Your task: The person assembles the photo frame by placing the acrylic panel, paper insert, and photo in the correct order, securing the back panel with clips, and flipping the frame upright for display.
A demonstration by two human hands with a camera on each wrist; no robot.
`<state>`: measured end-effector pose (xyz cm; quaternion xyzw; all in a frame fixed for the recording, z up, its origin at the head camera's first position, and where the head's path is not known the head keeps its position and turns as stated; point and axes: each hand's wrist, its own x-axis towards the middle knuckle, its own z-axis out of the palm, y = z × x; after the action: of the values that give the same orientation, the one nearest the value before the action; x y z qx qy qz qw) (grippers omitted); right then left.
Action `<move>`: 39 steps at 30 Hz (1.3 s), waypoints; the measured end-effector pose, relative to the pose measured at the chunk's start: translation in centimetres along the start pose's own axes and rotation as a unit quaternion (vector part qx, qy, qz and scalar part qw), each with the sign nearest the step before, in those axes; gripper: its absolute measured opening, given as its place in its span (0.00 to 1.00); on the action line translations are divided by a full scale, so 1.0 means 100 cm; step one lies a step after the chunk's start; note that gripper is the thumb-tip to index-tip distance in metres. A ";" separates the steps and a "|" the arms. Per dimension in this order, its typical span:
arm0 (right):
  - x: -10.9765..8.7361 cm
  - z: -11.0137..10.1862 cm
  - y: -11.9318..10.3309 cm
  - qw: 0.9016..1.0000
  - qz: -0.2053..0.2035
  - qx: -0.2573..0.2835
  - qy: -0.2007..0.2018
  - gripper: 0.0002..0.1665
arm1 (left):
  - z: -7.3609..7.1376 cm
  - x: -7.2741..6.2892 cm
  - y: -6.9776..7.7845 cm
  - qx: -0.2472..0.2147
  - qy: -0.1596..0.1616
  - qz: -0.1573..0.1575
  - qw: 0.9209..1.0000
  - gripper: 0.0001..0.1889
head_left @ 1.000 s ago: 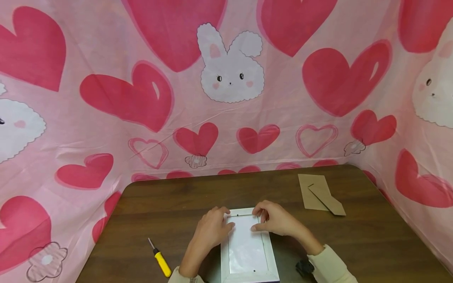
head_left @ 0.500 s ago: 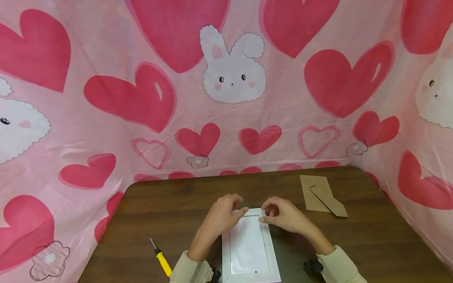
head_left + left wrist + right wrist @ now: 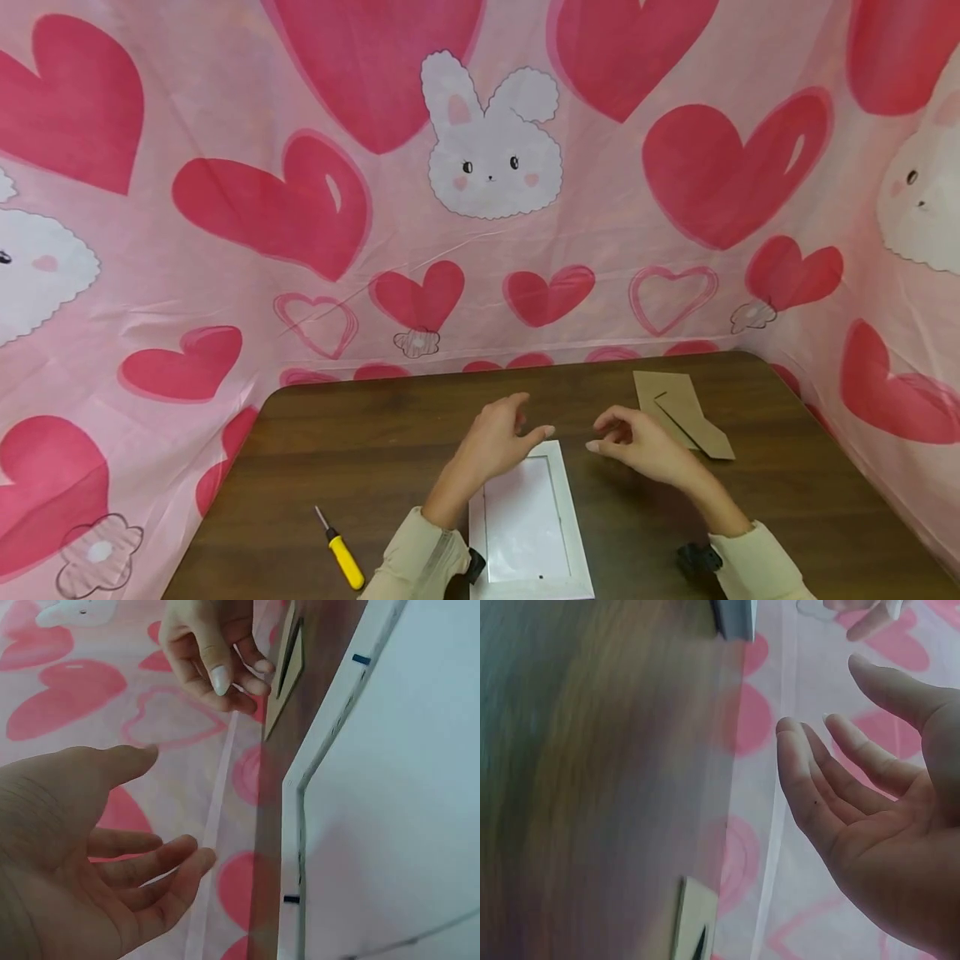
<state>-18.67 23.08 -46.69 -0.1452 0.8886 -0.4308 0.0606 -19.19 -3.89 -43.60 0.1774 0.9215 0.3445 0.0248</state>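
A white picture frame [image 3: 574,542] lies back side up on the table, a white sheet [image 3: 525,525] inside its border. Small dark tabs [image 3: 292,899] show along its inner edge in the left wrist view. Over the frame's far left corner hovers my left hand [image 3: 498,437], thumb and fingers spread apart with nothing between them. My right hand [image 3: 645,448] is in the air to the right of the frame, its fingers loosely bent and holding nothing. In the right wrist view, that same hand [image 3: 877,802] appears with a gap between thumb and fingers.
A brown backing board [image 3: 667,412] with its stand leg [image 3: 697,429] lies at the table's far right. To the left is a screwdriver [image 3: 343,557] with a yellow handle. Pink heart-patterned cloth [image 3: 480,242] hangs around the dark wooden table [image 3: 360,442].
Both hands have come up off the far end of the frame. My right hand has moved right, away from it, while the left has shifted slightly right and farther out.
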 end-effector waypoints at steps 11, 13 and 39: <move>-0.009 -0.041 0.014 0.997 0.010 -0.049 0.065 0.23 | 0.024 0.025 0.009 -0.073 0.027 0.013 0.997 0.24; -0.010 -0.049 0.017 0.995 0.018 -0.061 0.077 0.25 | 0.029 0.032 0.013 -0.087 0.020 0.007 0.996 0.23; -0.023 -0.101 0.076 0.978 0.097 -0.145 0.113 0.31 | 0.090 0.075 0.063 -0.381 -0.026 -0.172 0.908 0.18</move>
<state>-20.45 35.81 -46.40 -0.0159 0.9527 -0.3029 -0.0204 -22.73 8.74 -45.77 0.0023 0.7354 0.6552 0.1728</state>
